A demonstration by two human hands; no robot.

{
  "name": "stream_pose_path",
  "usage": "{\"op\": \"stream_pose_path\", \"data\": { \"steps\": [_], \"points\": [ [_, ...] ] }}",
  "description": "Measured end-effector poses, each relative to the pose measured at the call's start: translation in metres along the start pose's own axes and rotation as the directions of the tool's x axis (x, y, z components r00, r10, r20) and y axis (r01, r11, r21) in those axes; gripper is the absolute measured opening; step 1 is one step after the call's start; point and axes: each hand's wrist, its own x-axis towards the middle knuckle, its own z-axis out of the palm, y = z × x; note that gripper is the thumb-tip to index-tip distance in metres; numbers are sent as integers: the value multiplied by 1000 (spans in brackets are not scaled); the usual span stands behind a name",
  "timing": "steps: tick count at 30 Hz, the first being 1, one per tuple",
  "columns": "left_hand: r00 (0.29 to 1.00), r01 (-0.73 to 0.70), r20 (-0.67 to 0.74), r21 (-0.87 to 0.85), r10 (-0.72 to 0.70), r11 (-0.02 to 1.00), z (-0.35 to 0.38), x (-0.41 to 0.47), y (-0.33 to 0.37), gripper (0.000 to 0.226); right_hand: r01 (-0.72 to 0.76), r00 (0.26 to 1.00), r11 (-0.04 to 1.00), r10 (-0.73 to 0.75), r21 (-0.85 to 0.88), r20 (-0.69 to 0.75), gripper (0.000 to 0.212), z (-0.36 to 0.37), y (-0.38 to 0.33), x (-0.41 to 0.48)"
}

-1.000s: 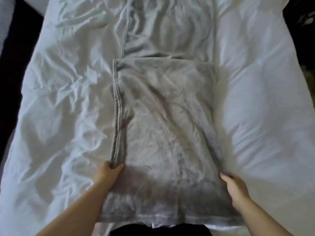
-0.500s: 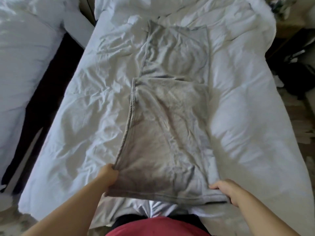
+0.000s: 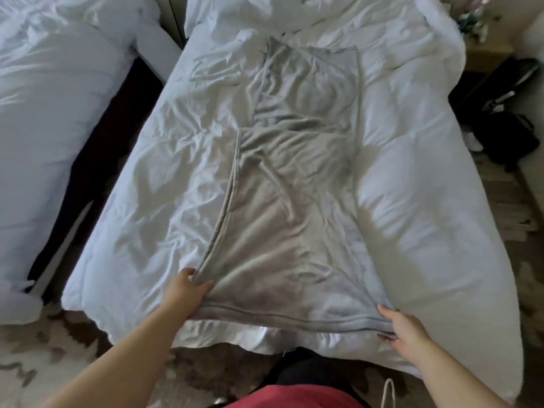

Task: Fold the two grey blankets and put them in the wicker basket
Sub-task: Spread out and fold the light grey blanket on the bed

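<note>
The left hand (image 3: pixel 187 291), low and left of centre, curls its fingers round the near left corner of the grey blanket (image 3: pixel 294 231). At lower right, the right hand (image 3: pixel 404 329) pinches the near right corner between fingers and thumb. The blanket lies lengthwise up the middle of the frame on a white duvet (image 3: pixel 426 201), its near layer doubled over a farther one. A second bed (image 3: pixel 59 113) fills the upper left, and a dark bag (image 3: pixel 506 136) sits at the right edge.
</note>
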Motion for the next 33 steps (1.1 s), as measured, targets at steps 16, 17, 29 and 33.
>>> {"op": "stream_pose_path", "data": {
  "steps": [16, 17, 29, 33],
  "points": [
    [999, -43, 21, 279, 39, 959, -39, -100, -212, 25, -21, 990, 968, 55, 249, -129, 22, -39, 239, -158],
    [999, -50, 3, 254, 51, 966, -40, -108, -216, 28, -21, 991, 965, 55, 260, -124, 24, -41, 246, -167],
    [988, -142, -57, -698, 144, 702, -102, -202, -158, 30, 425, 905, 765, -357, 484, -231, 15, -105, 151, -255],
    [998, -64, -37, -687, 53, 724, -87, -222, -188, 18, 322, 947, 782, -275, 534, -168, 14, -124, 194, -250]
  ]
}}
